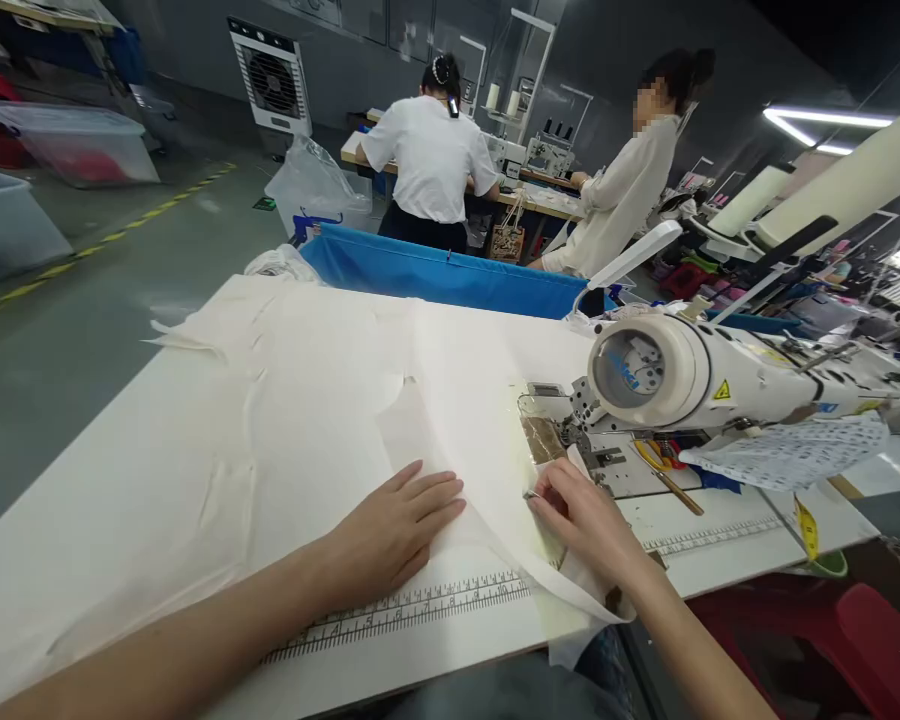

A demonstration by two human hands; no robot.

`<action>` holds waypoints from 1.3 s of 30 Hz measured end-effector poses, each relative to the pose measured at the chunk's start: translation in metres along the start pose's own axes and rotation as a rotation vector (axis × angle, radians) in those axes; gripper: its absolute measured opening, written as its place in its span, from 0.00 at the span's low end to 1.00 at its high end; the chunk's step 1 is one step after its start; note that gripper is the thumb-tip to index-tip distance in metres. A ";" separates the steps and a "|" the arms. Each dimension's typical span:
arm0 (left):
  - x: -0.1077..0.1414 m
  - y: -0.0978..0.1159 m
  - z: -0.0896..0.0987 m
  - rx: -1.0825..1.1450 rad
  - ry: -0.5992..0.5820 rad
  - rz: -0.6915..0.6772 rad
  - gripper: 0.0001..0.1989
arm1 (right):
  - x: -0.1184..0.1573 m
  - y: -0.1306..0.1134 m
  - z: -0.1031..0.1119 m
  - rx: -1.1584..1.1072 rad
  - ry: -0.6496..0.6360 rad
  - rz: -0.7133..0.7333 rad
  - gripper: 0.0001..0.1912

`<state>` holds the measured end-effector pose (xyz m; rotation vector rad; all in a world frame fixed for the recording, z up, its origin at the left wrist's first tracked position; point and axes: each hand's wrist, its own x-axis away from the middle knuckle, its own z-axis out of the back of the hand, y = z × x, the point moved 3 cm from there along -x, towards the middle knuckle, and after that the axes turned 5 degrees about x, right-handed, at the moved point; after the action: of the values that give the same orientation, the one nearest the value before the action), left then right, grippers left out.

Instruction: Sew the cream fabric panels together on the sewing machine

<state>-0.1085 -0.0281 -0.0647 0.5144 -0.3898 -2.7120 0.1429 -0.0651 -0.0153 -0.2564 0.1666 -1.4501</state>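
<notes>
Bare arms at the bench

Both forearms uncovered — left hand (pixel 394 528) and right hand (pixel 586 520) gloveless, no sleeves, watch or rings showing.

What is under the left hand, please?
The left hand lies flat on cream cloth spread over the table. The ruler shows nearer the edge; anything beneath the cloth is hidden.

Cream fabric (pixel 450 400) lies flat, its folded edge seemingly near the needle.
</notes>
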 end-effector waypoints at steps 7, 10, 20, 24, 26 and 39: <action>-0.004 0.004 0.005 0.003 0.003 0.001 0.20 | 0.010 -0.041 -0.007 -0.117 0.219 0.068 0.07; -0.004 0.004 0.005 0.005 0.002 0.009 0.21 | 0.000 -0.056 -0.020 -0.130 0.230 0.115 0.07; -0.007 0.006 0.005 -0.029 0.031 0.017 0.19 | -0.006 -0.055 -0.049 -0.155 0.206 0.199 0.08; -0.009 0.009 0.008 -0.027 0.037 0.025 0.18 | -0.007 -0.057 -0.049 -0.134 0.209 0.219 0.08; -0.010 0.010 0.009 -0.023 0.033 0.033 0.18 | -0.007 -0.057 -0.049 -0.122 0.214 0.217 0.08; -0.009 0.012 0.006 -0.071 0.025 0.002 0.19 | 0.012 -0.051 -0.037 0.004 0.175 0.304 0.09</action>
<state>-0.0996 -0.0344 -0.0528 0.5272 -0.2865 -2.7042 0.0853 -0.0843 -0.0362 -0.0951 0.3307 -1.1689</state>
